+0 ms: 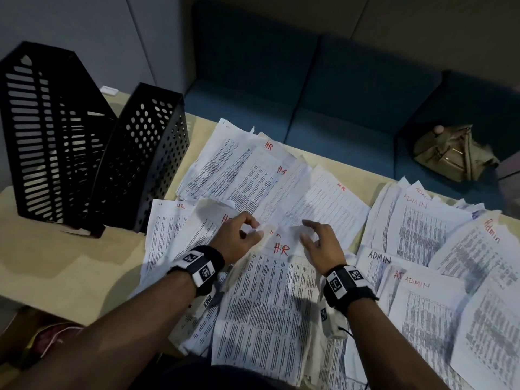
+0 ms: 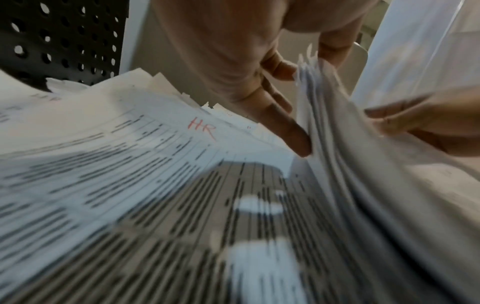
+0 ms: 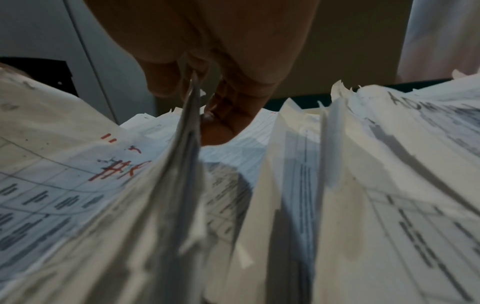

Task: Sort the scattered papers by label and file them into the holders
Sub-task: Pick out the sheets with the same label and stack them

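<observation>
White printed sheets marked HR in red [image 1: 277,249] lie spread over the middle of the table. A second spread marked ADMIN [image 1: 416,235] lies to the right. My left hand [image 1: 253,230] pinches the top edge of a lifted sheaf of HR sheets [image 2: 327,127], fingers [image 2: 296,135] on one side. My right hand [image 1: 306,232] is just beside it and pinches the raised edge of HR sheets [image 3: 191,115] between thumb and fingers. Two black holders stand at the left, one slatted [image 1: 53,136] and one perforated [image 1: 146,156]. What the holders contain is hidden.
The tan table [image 1: 70,266] has a bare stretch in front of the holders. Behind the table runs a dark blue sofa [image 1: 337,94] with an olive bag [image 1: 453,153] on it. A small white item [image 1: 108,90] lies at the table's far left corner.
</observation>
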{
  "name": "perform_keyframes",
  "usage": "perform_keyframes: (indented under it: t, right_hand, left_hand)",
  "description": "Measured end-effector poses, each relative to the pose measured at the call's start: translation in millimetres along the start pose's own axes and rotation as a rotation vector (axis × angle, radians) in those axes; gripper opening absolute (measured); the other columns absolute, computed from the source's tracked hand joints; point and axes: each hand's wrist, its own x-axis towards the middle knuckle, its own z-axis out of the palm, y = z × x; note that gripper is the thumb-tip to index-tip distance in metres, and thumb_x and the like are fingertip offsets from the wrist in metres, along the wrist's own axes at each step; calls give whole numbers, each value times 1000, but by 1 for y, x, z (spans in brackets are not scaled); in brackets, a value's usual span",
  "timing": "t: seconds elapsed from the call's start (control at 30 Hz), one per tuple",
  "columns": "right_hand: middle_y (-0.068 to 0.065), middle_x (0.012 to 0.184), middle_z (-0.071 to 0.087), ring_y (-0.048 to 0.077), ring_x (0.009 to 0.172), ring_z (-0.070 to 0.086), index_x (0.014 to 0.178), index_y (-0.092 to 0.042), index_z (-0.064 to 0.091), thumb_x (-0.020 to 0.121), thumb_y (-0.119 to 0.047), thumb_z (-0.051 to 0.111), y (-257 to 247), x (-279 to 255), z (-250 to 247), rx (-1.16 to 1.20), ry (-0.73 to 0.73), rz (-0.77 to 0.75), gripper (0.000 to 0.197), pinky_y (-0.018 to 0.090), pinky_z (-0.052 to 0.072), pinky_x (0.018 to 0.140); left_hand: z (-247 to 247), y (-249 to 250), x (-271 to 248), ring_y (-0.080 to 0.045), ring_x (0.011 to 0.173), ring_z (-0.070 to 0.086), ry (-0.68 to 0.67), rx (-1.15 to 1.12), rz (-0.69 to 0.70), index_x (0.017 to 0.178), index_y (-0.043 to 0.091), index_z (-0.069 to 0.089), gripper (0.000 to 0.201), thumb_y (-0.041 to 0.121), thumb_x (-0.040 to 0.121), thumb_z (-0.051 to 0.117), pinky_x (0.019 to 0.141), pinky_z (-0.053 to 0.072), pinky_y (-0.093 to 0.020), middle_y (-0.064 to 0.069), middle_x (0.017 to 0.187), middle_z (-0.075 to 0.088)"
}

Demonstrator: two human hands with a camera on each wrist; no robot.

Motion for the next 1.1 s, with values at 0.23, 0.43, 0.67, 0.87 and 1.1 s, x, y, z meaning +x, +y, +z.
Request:
perform_keyframes:
  t: [0.23,0.43,0.67,0.87,1.1]
  right_hand:
    - [1,68,56,16,53,48,102,-21,55,92,-33,58,-1,-5,16,302,148,184,16,24,37,50]
    - [-1,113,58,16,91,57,127,-19,47,83,-43,67,15,-34,9,618,117,311,55,30,44,78]
    - [4,94,71,31,96,65,101,-19,67,87,-18,66,27,-64,8,526,212,318,13,35,46,77]
    - [11,96,65,26,91,60,106,-17,64,90,-12,62,30,-65,-19,670,474,409,17,33,41,75]
    - [10,73,52,18,57,45,109,-7,60,91,-14,59,24,-74,-30,756,560,431,19,23,38,47]
  left_hand:
    - [17,-6,-23,-23,98,61,-34,23,-258,140,26,24,62,18,91,61,80,47,-27,-7,121,60]
    - [8,-6,-20,-20,111,57,153,-309,-260,123,23,51,36,20,89,61,79,51,-30,6,113,63]
    - [-39,-28,-23,-20,115,51,274,127,-159,117,20,58,29,21,89,65,101,44,-38,-1,122,56]
    - [-69,-75,-53,-29,135,28,151,568,-477,146,24,28,103,37,63,87,106,35,-43,-7,145,28]
    - [-60,-76,-57,-31,128,45,183,413,-497,142,23,26,111,17,55,93,102,43,-45,-10,142,41]
